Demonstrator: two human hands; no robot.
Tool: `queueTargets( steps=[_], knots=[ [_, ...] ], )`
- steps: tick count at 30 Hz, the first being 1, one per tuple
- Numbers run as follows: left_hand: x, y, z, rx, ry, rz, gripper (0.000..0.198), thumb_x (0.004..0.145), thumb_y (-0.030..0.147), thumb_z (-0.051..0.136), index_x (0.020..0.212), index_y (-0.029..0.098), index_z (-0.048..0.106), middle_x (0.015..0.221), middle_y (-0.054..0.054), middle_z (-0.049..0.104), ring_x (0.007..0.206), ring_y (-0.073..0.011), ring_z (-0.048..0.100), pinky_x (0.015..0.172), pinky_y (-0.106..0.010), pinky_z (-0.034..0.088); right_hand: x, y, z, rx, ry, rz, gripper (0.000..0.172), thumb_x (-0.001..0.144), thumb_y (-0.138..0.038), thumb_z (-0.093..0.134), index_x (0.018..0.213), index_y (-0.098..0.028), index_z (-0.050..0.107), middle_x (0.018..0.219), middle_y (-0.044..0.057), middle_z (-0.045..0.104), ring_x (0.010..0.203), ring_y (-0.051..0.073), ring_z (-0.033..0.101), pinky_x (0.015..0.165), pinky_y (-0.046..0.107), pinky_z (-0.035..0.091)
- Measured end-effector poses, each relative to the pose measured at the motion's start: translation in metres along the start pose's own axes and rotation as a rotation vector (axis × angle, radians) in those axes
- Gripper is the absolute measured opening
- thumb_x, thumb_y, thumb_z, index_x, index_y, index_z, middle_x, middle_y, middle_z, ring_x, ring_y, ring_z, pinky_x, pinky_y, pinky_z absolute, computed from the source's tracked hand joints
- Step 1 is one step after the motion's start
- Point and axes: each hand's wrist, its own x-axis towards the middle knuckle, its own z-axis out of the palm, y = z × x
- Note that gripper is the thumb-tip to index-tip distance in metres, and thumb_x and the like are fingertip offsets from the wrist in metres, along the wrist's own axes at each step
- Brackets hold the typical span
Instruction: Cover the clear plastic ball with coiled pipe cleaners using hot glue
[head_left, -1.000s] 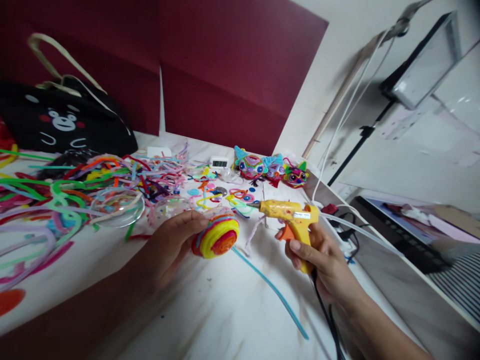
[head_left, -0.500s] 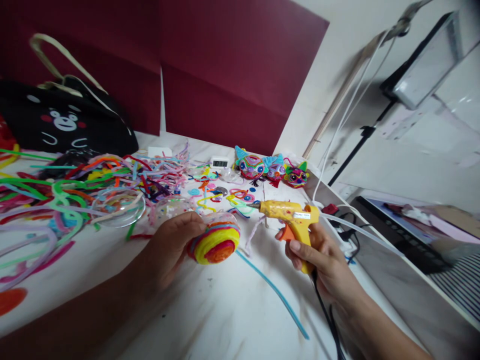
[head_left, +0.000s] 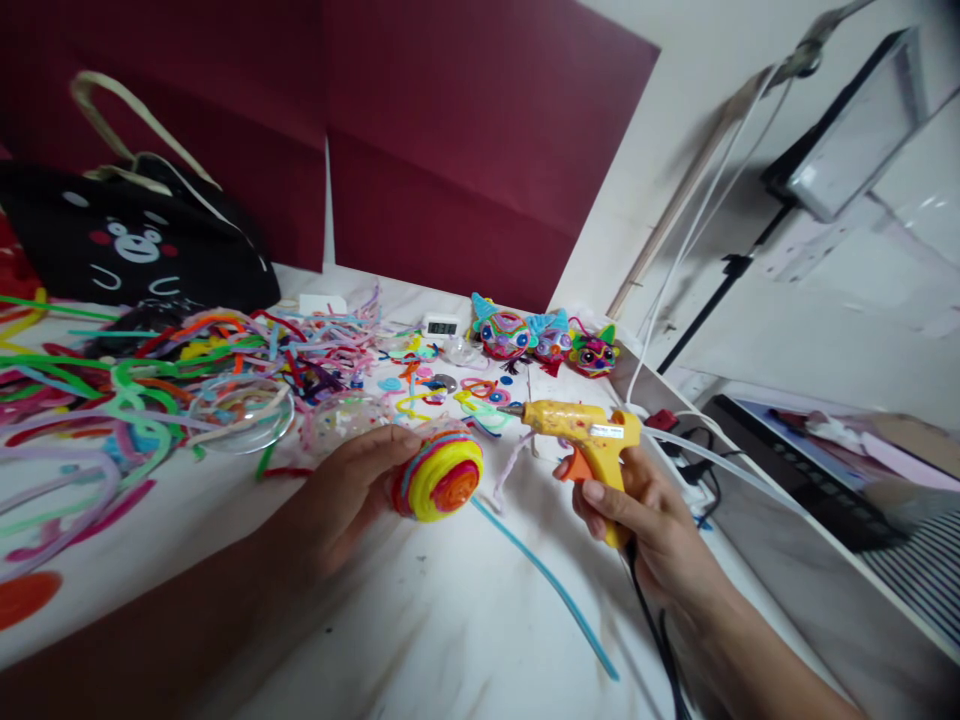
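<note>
Head view, looking down on the counter (head_left: 465, 620). The left hand (head_left: 352, 495) has its grip wrapped round a coiled ball (head_left: 439, 478) of yellow, red and orange pipe cleaner, thumb on top, holding it just above the white surface near the middle. A blue pipe cleaner (head_left: 551, 580) trails from beneath the ball across the counter toward the near edge. The right hand (head_left: 637, 515) has its grip closed on the handle of a yellow glue gun (head_left: 581, 425), one finger lying beside the orange trigger; the nozzle points left, toward the ball but apart from it, with a gap between them. A black cord (head_left: 652, 630) runs down from the gun's handle.

Further back, a tangle of loose pipe cleaners (head_left: 150, 380) covers the left of the counter, with a clear dish (head_left: 236, 415) among them. Three finished cat-face figures (head_left: 547, 340) sit in a row at the far edge, a small digital timer (head_left: 441, 325) just beside them. A black bear bag (head_left: 127, 245) rests at far left against the dark red backdrop (head_left: 450, 130).
</note>
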Motion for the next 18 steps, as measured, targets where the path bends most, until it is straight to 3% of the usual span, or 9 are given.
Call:
queueTargets(
  steps=[11,18],
  knots=[
    [0.0050,0.0014,-0.0034,-0.108,0.058,-0.079,0.009,0.081,0.023,0.069,0.082,0.018,0.077,0.085,-0.004,0.080,0.082,-0.0235,0.073,0.065,-0.030,0.058,0.0001,0.0000,-0.0002,0.020,0.008,0.003,0.033,0.076,-0.034,0.082,0.097,-0.023,0.059,0.062,-0.005,0.058,0.048,0.009,0.046,0.048,0.022,0.031],
    [0.0088,0.0038,-0.0080,-0.080,0.064,-0.178,0.018,0.088,0.021,0.061,0.080,0.015,0.076,0.080,-0.006,0.080,0.073,-0.0207,0.072,0.066,-0.029,0.058,0.0005,0.0009,-0.0021,0.054,-0.006,0.012,0.033,0.076,-0.032,0.083,0.098,-0.024,0.060,0.066,-0.004,0.062,0.048,0.009,0.047,0.048,0.022,0.030]
  ],
)
